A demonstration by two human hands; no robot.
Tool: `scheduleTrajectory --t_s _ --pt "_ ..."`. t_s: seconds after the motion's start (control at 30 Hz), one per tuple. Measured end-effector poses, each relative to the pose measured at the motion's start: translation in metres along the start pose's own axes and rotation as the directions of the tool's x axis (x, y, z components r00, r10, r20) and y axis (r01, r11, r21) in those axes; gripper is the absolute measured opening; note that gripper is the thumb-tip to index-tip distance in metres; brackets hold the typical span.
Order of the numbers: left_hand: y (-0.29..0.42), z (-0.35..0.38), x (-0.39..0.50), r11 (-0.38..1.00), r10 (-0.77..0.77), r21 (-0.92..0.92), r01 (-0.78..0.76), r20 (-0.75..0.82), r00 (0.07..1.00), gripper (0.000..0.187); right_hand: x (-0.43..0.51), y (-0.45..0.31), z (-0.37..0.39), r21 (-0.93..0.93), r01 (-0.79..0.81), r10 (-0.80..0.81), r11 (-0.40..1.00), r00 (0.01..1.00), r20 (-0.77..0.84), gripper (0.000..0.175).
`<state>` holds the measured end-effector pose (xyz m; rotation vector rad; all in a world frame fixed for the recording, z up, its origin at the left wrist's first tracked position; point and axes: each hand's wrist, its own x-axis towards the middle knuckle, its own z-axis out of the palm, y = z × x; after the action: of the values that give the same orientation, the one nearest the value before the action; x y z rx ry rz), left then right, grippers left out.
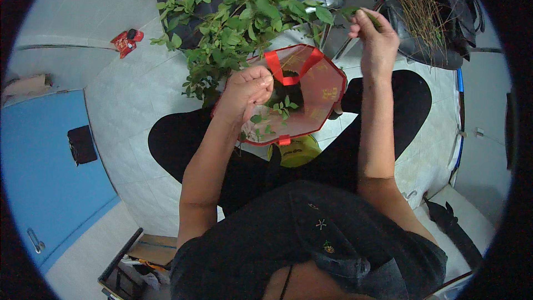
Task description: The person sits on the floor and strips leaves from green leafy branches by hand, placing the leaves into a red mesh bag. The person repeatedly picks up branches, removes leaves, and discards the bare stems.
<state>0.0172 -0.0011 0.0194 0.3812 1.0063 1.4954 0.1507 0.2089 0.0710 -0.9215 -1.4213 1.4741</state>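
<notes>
My left hand (249,91) is closed, fingertips pinching a thin stem (287,61) that slants up to the right, above an open red-trimmed bag (318,104). Leafy sprigs (285,107) show below this hand, over the bag's mouth; whether they join the stem I cannot tell. The bag's red strap handle (291,79) loops over its far side, and dark contents partly show inside. Raised to the right beyond the bag, my right hand (377,39) grips green leaves (373,21) between thumb and fingers. Leafy branches (245,21) are heaped on a dark surface beyond the bag.
A yellow bucket (300,152) stands partly under the bag, between my legs. Bare twigs (424,21) lie on a dark object at far right. A red packet (126,43) is on the pale tiled floor (137,104). The blue door (50,183) is at left.
</notes>
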Motion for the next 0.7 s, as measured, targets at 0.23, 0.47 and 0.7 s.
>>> scheduleTrajectory --t_s 0.23,0.47,0.7 --pt "0.000 -0.008 0.010 0.966 0.164 0.224 -0.128 -0.151 0.975 0.015 0.012 -0.023 0.020 -0.282 0.029 0.093 0.959 0.909 0.407 0.014" --pt "0.006 -0.018 0.010 0.961 0.205 0.227 -0.158 -0.200 0.958 0.011 -0.007 -0.048 0.016 -0.610 0.670 0.011 0.423 0.670 0.743 0.062" --pt "0.008 -0.014 0.012 0.801 0.280 0.572 -0.176 -0.099 0.955 0.011 0.001 -0.016 0.131 -0.059 0.995 -0.207 0.075 0.074 0.976 0.091"
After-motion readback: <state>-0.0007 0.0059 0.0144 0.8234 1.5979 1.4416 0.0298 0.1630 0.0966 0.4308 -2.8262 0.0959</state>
